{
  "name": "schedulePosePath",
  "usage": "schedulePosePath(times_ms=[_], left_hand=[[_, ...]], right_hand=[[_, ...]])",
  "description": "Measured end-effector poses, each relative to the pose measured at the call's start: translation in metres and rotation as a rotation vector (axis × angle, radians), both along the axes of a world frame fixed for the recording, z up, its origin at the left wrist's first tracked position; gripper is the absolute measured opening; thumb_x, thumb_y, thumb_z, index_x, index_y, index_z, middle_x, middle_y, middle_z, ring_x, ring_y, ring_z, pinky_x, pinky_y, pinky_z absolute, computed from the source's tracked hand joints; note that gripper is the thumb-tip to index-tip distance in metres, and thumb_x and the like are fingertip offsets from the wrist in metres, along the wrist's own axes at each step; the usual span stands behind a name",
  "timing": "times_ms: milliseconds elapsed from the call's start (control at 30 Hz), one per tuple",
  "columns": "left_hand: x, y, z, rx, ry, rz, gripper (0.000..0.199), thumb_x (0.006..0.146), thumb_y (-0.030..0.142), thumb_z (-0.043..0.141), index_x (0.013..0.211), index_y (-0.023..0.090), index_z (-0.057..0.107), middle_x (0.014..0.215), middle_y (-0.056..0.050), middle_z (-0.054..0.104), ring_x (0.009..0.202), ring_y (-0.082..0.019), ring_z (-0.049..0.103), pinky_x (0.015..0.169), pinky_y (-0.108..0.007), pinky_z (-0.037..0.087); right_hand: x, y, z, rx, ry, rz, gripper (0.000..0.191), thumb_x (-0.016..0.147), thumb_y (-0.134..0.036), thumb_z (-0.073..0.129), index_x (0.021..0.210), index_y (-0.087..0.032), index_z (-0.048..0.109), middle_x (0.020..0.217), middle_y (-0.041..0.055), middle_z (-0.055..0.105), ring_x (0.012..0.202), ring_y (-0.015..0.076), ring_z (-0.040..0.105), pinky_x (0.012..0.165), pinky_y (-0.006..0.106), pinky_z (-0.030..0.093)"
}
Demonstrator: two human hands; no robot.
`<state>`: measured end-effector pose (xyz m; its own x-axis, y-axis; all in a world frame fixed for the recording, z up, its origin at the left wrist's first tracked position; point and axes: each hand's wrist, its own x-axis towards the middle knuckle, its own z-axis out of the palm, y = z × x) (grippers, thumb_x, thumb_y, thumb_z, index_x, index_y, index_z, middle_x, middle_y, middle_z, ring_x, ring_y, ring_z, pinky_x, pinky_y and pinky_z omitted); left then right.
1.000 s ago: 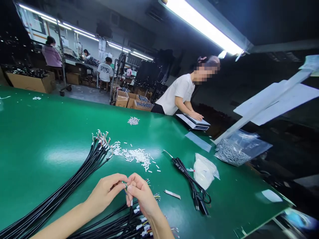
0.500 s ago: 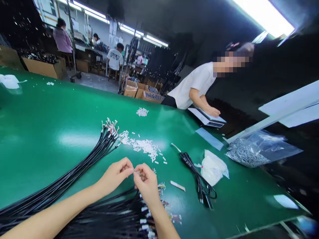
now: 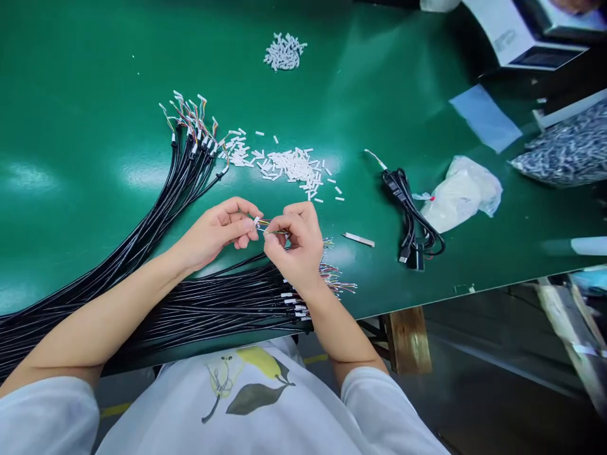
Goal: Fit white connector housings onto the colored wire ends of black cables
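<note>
Several thin coloured wires (image 3: 263, 222), red, yellow and pale among them, run between the two hands above the tabletop, with what looks like a small white connector (image 3: 257, 222) at their left end. The left hand (image 3: 215, 232) pinches that end between thumb and fingers; the right hand (image 3: 298, 243) grips the wires with curled fingers that partly cover them. Black cables (image 3: 227, 300) with frayed coloured ends lie beneath the hands and forearms, which hide some of them. Another black bundle (image 3: 152, 230) fans out on the left, near scattered white sleeves (image 3: 294, 165). Right of the hands lie a slim pale strip (image 3: 359, 239), a coiled black cable (image 3: 403, 202) and a tied plastic bag (image 3: 458, 196). Farther off on the glossy green tabletop (image 3: 95, 76) sit a greyish heap (image 3: 284, 52) and a translucent sheet (image 3: 486, 118). Dark floor (image 3: 474, 379) shows beyond the near edge, beside a wooden leg (image 3: 410, 341).
</note>
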<state>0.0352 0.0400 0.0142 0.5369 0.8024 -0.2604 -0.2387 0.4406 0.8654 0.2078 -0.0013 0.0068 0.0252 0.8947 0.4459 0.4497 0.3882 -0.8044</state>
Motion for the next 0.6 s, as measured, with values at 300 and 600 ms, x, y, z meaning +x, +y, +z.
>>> schedulePosePath(times_ms=[300, 600], left_hand=[[0.0019, 0.0002, -0.0040, -0.018, 0.003, 0.017, 0.034, 0.079, 0.037, 0.084, 0.094, 0.015, 0.063, 0.070, 0.001, 0.071, 0.051, -0.006, 0.058, 0.049, -0.017, 0.045], [-0.0002, 0.0011, -0.0036, 0.009, -0.028, -0.008, 0.030, 0.080, 0.031, 0.084, 0.096, 0.014, 0.065, 0.076, -0.001, 0.076, 0.057, -0.008, 0.066, 0.056, -0.018, 0.055]], right_hand=[[0.0001, -0.0010, -0.0038, 0.109, -0.157, -0.009, 0.012, 0.083, -0.008, 0.054, 0.084, -0.019, 0.060, 0.090, 0.0023, 0.043, 0.068, 0.0098, 0.042, 0.054, 0.024, 0.044], [0.0002, 0.0005, -0.0021, 0.154, -0.130, -0.033, 0.012, 0.083, -0.007, 0.056, 0.082, -0.018, 0.058, 0.087, 0.0004, 0.046, 0.058, 0.0052, 0.038, 0.048, 0.023, 0.038]])
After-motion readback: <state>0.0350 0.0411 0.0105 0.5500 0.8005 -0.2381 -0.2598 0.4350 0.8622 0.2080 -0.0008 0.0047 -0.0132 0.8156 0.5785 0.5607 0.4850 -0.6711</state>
